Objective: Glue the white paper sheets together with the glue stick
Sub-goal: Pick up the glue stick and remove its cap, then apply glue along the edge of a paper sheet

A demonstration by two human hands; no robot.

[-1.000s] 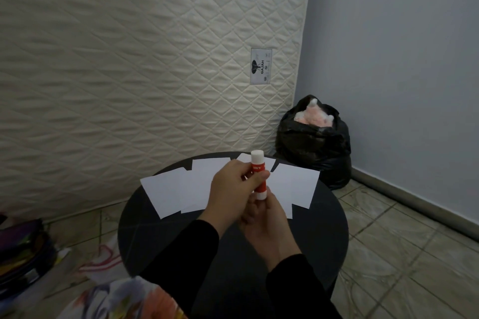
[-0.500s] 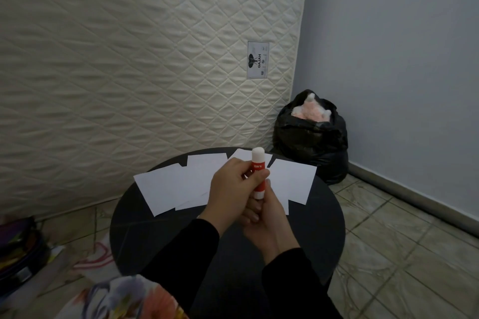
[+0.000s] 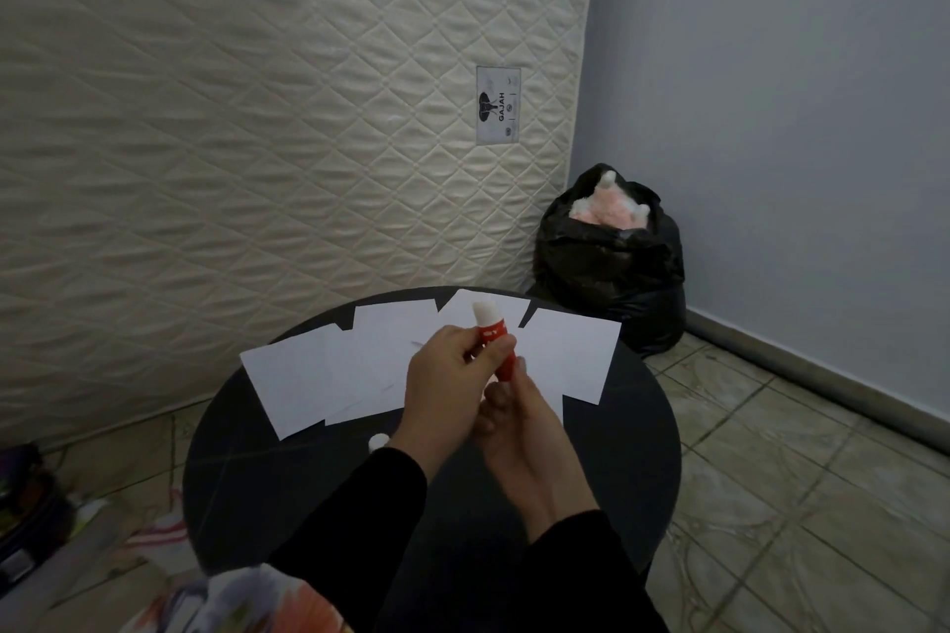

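Note:
Several white paper sheets (image 3: 360, 365) lie fanned and overlapping across the far half of a round black table (image 3: 267, 488). Above them I hold a red glue stick (image 3: 494, 337) nearly upright, its white top end tilted away. My left hand (image 3: 444, 386) grips the stick's red body from the left. My right hand (image 3: 519, 432) pinches the stick's lower end from below. A small white object (image 3: 378, 442), possibly the cap, lies on the table just left of my left wrist.
An upright quilted mattress (image 3: 257, 118) stands behind the table. A full black rubbish bag (image 3: 611, 262) sits in the corner at the right. Clutter and bags (image 3: 31, 519) lie on the tiled floor at the left. A grey wall (image 3: 771, 118) bounds the right side.
The view has shifted a little. Both hands keep hold of the glue stick, which now leans slightly left at the top. The small white object beside my left wrist has come into sight.

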